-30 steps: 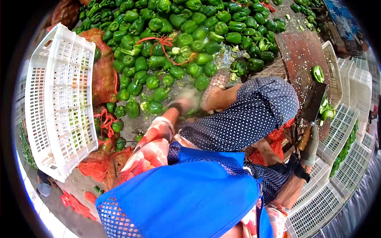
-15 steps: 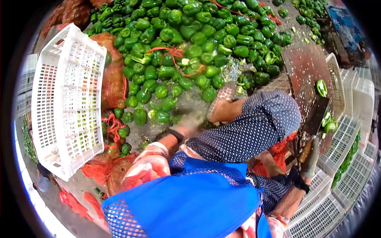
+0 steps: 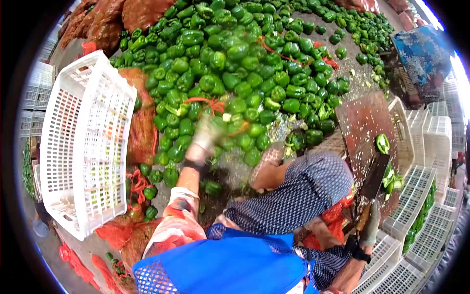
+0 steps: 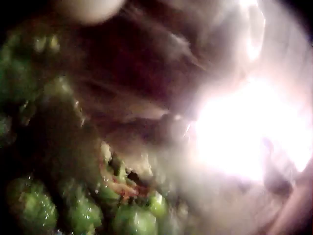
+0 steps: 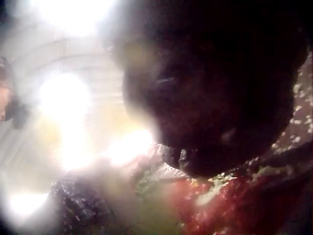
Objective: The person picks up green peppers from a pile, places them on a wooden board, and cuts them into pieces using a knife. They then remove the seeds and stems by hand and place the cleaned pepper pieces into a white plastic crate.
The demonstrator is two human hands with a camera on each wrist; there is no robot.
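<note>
My left hand (image 3: 205,134), in a pale glove and blurred, is over the near part of a pile of green peppers (image 3: 178,65), beside a red tie (image 3: 204,101). Its fingers and anything in them are unclear. In the left wrist view the hand is a dark blur above several peppers (image 4: 134,220). My right hand (image 3: 370,228), also gloved, grips the wooden handle of a cleaver (image 3: 376,176). The blade lies along a reddish board (image 3: 364,117) strewn with pale bits, beside a cut pepper (image 3: 382,143) and more green pieces. The right wrist view is mostly dark and glaring.
A white crate (image 3: 88,147) stands tilted at the left, next to a red mesh sack (image 3: 142,122). More crates (image 3: 420,225) stand at the right. Full sacks (image 3: 105,24) are at the upper left. My bent knee (image 3: 323,179) is between the pile and the board.
My left hand has moved forward from beside my foot to over the pile. My right hand keeps hold of the cleaver handle. The head view has shifted, showing more of the far sacks.
</note>
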